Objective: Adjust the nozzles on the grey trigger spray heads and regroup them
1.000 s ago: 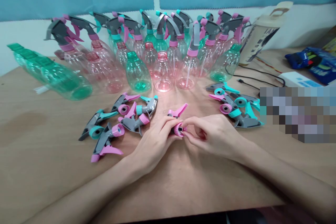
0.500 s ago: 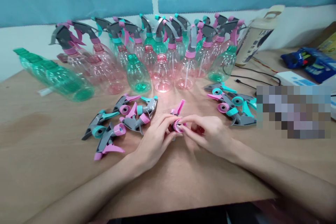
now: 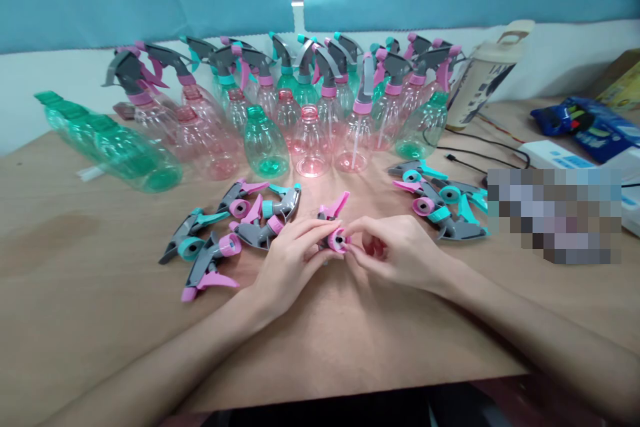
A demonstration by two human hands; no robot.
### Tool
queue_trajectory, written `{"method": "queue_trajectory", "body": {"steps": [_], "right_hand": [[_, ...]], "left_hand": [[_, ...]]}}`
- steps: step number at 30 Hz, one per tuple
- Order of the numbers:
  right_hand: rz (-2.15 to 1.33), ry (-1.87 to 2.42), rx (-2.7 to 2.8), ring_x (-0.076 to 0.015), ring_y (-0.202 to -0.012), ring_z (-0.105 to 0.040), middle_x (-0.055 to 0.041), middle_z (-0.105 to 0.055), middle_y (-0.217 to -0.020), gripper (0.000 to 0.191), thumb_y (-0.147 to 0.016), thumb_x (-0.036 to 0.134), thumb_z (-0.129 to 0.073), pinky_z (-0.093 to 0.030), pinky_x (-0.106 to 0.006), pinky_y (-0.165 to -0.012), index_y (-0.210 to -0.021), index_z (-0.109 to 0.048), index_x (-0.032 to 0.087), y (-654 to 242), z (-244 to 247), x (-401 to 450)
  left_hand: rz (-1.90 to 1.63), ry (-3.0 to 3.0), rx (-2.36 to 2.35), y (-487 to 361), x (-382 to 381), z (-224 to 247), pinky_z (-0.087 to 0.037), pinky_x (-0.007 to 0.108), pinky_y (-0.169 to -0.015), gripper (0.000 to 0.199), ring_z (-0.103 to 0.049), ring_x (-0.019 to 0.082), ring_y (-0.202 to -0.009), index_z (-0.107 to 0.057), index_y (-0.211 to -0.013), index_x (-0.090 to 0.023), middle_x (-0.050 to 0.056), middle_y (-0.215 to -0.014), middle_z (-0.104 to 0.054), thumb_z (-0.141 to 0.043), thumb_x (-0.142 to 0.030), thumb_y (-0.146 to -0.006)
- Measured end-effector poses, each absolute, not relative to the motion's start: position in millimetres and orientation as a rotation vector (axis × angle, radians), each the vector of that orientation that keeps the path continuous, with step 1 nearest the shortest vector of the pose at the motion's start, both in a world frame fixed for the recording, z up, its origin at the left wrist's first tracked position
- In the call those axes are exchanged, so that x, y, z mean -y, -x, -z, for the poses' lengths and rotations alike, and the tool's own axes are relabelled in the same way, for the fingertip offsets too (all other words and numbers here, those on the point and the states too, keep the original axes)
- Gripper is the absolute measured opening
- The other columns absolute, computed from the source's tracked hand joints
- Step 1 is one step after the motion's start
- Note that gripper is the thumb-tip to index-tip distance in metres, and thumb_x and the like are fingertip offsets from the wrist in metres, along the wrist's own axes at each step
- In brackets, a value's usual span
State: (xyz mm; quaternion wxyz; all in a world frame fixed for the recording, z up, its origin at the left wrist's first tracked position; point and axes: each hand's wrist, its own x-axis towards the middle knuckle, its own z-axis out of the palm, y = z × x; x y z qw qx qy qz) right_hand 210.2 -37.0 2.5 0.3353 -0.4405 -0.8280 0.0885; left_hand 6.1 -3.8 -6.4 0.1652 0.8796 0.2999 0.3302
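Note:
Both hands meet over the middle of the wooden table point(image 3: 75, 307) on one spray trigger head point(image 3: 334, 223), grey with a pink lever and pink screw collar. My left hand point(image 3: 293, 260) grips its body from the left. The fingertips of my right hand point(image 3: 395, 250) pinch the pink collar from the right. To the left lies a pile of loose trigger heads point(image 3: 227, 227) in grey, pink and teal. A second pile of trigger heads point(image 3: 443, 203) lies to the right.
Many clear pink and green spray bottles point(image 3: 310, 120) stand in rows at the back, some capped, some open. A stack of green bottles point(image 3: 107, 143) lies on its side at the left. A beige jug point(image 3: 483, 80), cables, a white box point(image 3: 555, 155) and blue packet point(image 3: 593, 123) sit right.
Both hands stay on the same trigger head; the fingers have shifted slightly around the pink collar. The camera view has tilted a little, moving everything down in the frame.

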Motion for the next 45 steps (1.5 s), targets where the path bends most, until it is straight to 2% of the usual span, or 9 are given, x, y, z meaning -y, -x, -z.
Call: {"method": "queue_trajectory", "body": {"steps": [8,13,18,21,25,29,36,41,45], "right_hand": [[-0.142,1.174,2.146,-0.0088,-0.055,-0.06,0.0036,-0.065,-0.065,0.009,-0.088,0.026,-0.057,-0.039,-0.02,-0.051,-0.089,-0.062,0.019,-208,-2,39],[-0.4,1.136,1.874,-0.0085,-0.052,-0.059,0.0045,-0.063,-0.062,0.021,-0.083,0.029,-0.064,-0.045,-0.018,-0.051,-0.099,-0.055,0.019,-208,-1,40],[-0.783,1.146,1.753,-0.011,-0.06,-0.061,0.0007,-0.063,-0.076,0.034,-0.082,0.035,-0.064,-0.045,-0.019,-0.046,-0.107,-0.047,0.02,-206,-4,40],[-0.855,1.197,1.813,-0.0103,-0.058,-0.058,0.0014,-0.062,-0.077,0.042,-0.077,0.037,-0.069,-0.045,-0.02,-0.048,-0.109,-0.047,0.02,-202,-4,42],[-0.768,1.224,1.89,-0.0091,-0.058,-0.055,0.0016,-0.059,-0.076,0.03,-0.081,0.033,-0.065,-0.044,-0.021,-0.051,-0.103,-0.049,0.019,-197,-1,45],[-0.768,1.173,1.906,-0.0094,-0.057,-0.055,0.0019,-0.06,-0.077,0.033,-0.083,0.032,-0.061,-0.044,-0.02,-0.051,-0.11,-0.046,0.02,-198,0,41],[-0.387,1.304,1.983,-0.0115,-0.062,-0.057,-0.0018,-0.064,-0.079,0.019,-0.085,0.033,-0.059,-0.044,-0.023,-0.056,-0.097,-0.059,0.018,-236,-26,36],[0.041,1.541,1.76,-0.0147,-0.061,-0.059,-0.0025,-0.066,-0.074,0.03,-0.084,0.047,-0.057,-0.044,-0.027,-0.058,-0.094,-0.061,0.019,-286,-45,38],[0.348,1.815,1.534,-0.0177,-0.058,-0.06,-0.0039,-0.066,-0.069,0.042,-0.083,0.059,-0.052,-0.037,-0.027,-0.051,-0.09,-0.061,0.018,-305,-28,36]], "left_hand": [[-0.956,-2.493,-0.815,-8,4,3,-0.051,0.038,-0.083,0.031,-0.058,0.02,-0.092,-0.061,-0.115,-0.023,0.005,-0.107,-0.067,-0.063,-0.019,-0.084],[-0.942,-2.466,-0.833,-7,6,0,-0.049,0.037,-0.084,0.027,-0.057,0.02,-0.095,-0.061,-0.111,-0.024,0.004,-0.104,-0.065,-0.063,-0.02,-0.084],[-0.971,-2.481,-0.884,-7,7,2,-0.049,0.034,-0.082,0.026,-0.058,0.019,-0.093,-0.061,-0.11,-0.023,0.004,-0.099,-0.061,-0.064,-0.023,-0.084],[-0.983,-2.509,-0.858,-10,9,3,-0.05,0.032,-0.079,0.024,-0.058,0.018,-0.09,-0.061,-0.109,-0.023,0.004,-0.096,-0.059,-0.063,-0.026,-0.084],[-0.998,-2.541,-0.825,-15,14,3,-0.049,0.031,-0.077,0.027,-0.058,0.018,-0.089,-0.059,-0.108,-0.021,0.004,-0.095,-0.058,-0.064,-0.02,-0.081],[-1.003,-2.539,-0.851,-16,17,0,-0.048,0.035,-0.08,0.037,-0.058,0.02,-0.092,-0.053,-0.112,-0.021,0.004,-0.098,-0.059,-0.066,-0.019,-0.078],[-1.063,-2.495,-0.89,-14,16,-2,-0.049,0.04,-0.084,0.04,-0.057,0.023,-0.099,-0.047,-0.115,-0.019,0.009,-0.108,-0.057,-0.066,-0.024,-0.08],[-1.047,-2.589,-0.848,-15,14,0,-0.049,0.042,-0.086,0.032,-0.056,0.023,-0.1,-0.047,-0.111,-0.019,0.009,-0.105,-0.057,-0.062,-0.023,-0.083],[-1.002,-2.688,-0.794,-20,14,1,-0.049,0.041,-0.085,0.031,-0.056,0.023,-0.099,-0.047,-0.112,-0.019,0.008,-0.103,-0.057,-0.06,-0.022,-0.084]]}}
